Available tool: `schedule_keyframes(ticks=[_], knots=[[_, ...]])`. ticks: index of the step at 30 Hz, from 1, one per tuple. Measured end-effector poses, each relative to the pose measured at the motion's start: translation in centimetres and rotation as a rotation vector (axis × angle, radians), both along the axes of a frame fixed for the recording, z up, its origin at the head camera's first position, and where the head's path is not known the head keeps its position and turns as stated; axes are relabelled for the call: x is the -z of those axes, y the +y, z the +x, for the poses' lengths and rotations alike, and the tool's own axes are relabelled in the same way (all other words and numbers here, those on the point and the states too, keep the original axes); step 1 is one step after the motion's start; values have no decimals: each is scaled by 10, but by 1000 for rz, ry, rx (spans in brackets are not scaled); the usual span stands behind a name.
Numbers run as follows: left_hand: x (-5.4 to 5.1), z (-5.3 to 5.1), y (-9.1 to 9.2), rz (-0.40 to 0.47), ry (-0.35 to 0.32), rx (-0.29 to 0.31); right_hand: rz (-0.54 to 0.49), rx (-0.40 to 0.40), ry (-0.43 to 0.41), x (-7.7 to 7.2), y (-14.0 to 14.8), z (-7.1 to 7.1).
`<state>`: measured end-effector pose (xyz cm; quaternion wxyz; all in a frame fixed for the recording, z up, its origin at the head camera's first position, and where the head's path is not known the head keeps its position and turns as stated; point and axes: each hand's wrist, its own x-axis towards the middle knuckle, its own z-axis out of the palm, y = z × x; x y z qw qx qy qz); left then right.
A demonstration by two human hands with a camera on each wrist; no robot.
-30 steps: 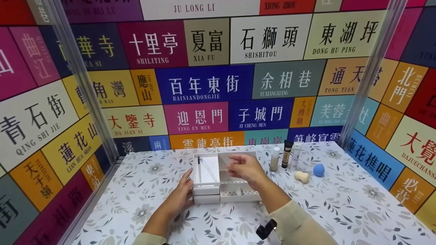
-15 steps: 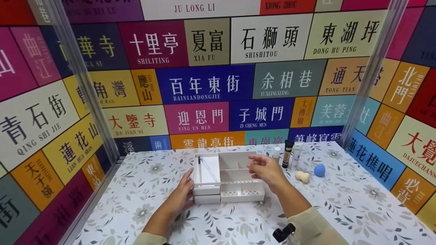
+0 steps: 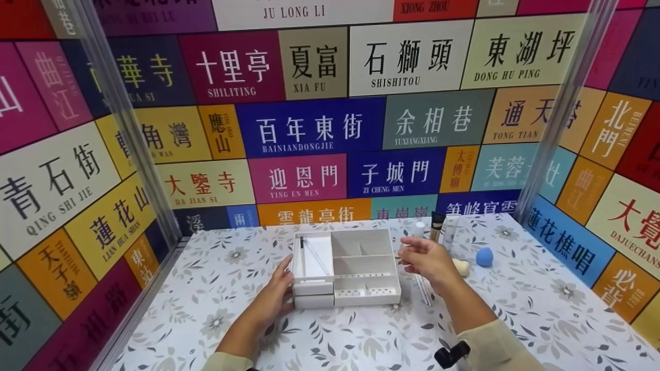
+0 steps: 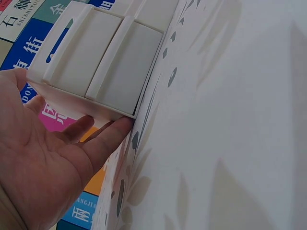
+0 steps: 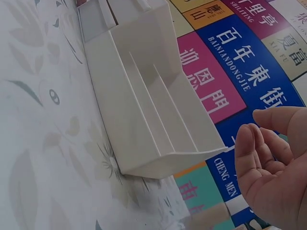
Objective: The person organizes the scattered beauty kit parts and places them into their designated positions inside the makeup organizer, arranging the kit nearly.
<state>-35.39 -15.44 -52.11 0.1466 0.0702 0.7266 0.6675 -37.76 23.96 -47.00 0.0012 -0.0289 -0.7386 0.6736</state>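
Note:
A white organizer [image 3: 363, 266] stands on the table with several compartments on its right and two drawers at front left, seen closed in the left wrist view [image 4: 127, 69]. Slim sticks, one dark-tipped [image 3: 302, 257], lie in its upper left compartment. My left hand [image 3: 280, 287] touches the organizer's left side, fingers extended along it [image 4: 57, 148]. Just off the right side hovers my right hand [image 3: 427, 260], fingers loosely bent and holding nothing; the right wrist view shows it [image 5: 276, 165] apart from the organizer [image 5: 127, 115].
Slim light sticks [image 3: 423, 289] lie right of the organizer. Behind my right hand stand a white-capped bottle [image 3: 419, 228], a dark tube [image 3: 436, 226] and a pale tube [image 3: 450, 232]. A cream sponge [image 3: 462, 266] and blue sponge [image 3: 484, 256] lie farther right.
My right hand has moved right, from over the organizer's compartments to beyond its right edge. The left hand and the organizer have stayed in place.

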Motion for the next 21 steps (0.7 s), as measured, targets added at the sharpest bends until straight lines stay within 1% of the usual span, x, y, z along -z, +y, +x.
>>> schedule_keyframes(ticks=[5,12,15,17,21], knots=[[-1,0,0,-16,-8,-6,30,25,-14,4,15,1],[-2,0,-1,-39,-18,-16,42,32,-5,15,33,0],[-3,1,0,-30,-11,-10,46,29,-6,20,38,-1],[-3,2,0,-19,-4,-6,49,26,-18,25,41,-2],[-2,3,0,-1,11,8,67,41,-73,34,47,-6]])
